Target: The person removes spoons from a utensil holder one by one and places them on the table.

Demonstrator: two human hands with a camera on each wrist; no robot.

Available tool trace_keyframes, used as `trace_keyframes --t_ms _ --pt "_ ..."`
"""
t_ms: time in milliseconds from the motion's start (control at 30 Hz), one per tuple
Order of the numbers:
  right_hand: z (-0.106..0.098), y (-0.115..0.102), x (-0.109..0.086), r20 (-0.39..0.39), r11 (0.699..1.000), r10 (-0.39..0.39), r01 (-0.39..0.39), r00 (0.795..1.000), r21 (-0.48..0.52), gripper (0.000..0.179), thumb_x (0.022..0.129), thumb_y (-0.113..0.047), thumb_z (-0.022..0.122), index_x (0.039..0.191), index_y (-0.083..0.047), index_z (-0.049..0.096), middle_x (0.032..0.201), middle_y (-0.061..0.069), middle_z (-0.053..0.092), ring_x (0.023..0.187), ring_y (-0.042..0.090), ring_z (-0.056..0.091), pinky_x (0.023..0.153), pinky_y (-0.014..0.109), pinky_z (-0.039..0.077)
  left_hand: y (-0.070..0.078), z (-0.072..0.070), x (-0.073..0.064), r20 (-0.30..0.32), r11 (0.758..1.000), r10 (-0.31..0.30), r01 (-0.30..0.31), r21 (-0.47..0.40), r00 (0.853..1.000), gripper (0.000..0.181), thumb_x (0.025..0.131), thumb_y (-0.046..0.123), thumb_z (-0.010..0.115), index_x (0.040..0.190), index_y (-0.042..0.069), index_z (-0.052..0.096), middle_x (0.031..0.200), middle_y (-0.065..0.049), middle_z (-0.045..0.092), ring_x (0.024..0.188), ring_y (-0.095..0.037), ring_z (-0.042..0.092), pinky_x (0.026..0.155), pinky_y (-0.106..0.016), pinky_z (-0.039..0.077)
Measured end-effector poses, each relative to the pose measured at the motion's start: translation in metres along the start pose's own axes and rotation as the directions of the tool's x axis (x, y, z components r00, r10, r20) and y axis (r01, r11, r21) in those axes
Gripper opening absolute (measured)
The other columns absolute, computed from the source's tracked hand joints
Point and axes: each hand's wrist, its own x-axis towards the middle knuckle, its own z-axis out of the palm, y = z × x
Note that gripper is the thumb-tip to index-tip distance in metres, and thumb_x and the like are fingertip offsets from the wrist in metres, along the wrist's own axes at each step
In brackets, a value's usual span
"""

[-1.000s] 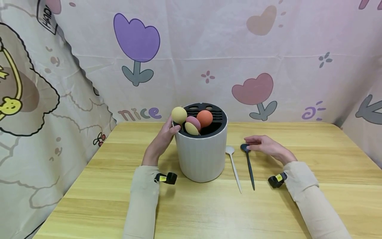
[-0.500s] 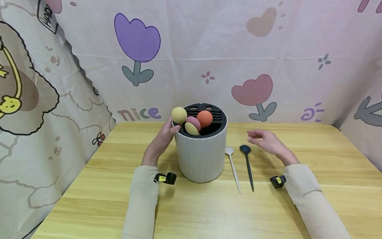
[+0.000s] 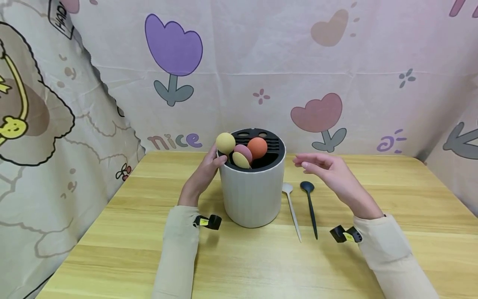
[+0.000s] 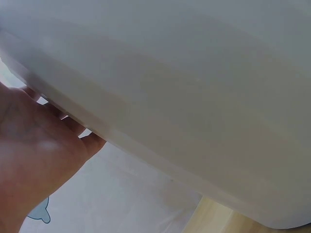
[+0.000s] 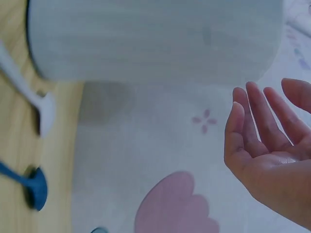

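Note:
A white ribbed utensil holder (image 3: pixel 252 199) with a black slotted top stands upright mid-table. My left hand (image 3: pixel 203 174) holds it by its upper left side, thumb at the rim; the left wrist view shows the fingers (image 4: pixel 73 125) along the wall. From the top rise a pale yellow ball (image 3: pixel 225 143), an orange ball (image 3: pixel 257 148), a pink round head (image 3: pixel 243 152) and a yellow disc (image 3: pixel 240 160); what lies below them is hidden. My right hand (image 3: pixel 334 170) hovers right of the holder, fingers relaxed, holding nothing.
Right of the holder, a white spoon (image 3: pixel 293 209) and a dark blue spoon (image 3: pixel 311 209) lie side by side on the wooden table (image 3: pixel 257 265), handles towards me. A patterned cloth (image 3: pixel 242 50) hangs behind the table's back edge.
My right hand has lifted away from the dark spoon's bowl and moved left, up towards the holder's rim. The left hand stays at the holder.

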Motion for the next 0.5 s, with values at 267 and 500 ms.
trace_keyframes --t_ms 267,500 --pt "0.013 -0.021 -0.014 -0.002 0.998 -0.055 0.055 0.999 0.015 0.031 0.097 -0.014 0.057 0.122 0.004 0.063 0.111 0.004 0.069 0.105 0.014 0.062 0.088 0.025 0.049 0.001 0.001 0.001 -0.015 1.0 -0.015 0.015 0.014 1.0 0.098 0.079 0.055 0.053 0.155 0.01 0.01 0.159 -0.011 0.01 0.144 -0.026 0.009 0.113 -0.056 0.007" --pt "0.024 -0.033 -0.022 0.012 0.999 -0.028 0.028 1.0 -0.016 0.03 0.095 -0.018 0.06 0.12 -0.003 0.066 0.112 0.004 0.069 0.105 0.015 0.062 0.088 0.024 0.048 0.001 0.0 0.0 -0.023 0.999 -0.025 0.025 0.024 0.999 0.096 0.079 0.052 0.051 0.155 0.01 0.01 0.158 -0.012 0.011 0.144 -0.026 0.01 0.113 -0.055 0.008"
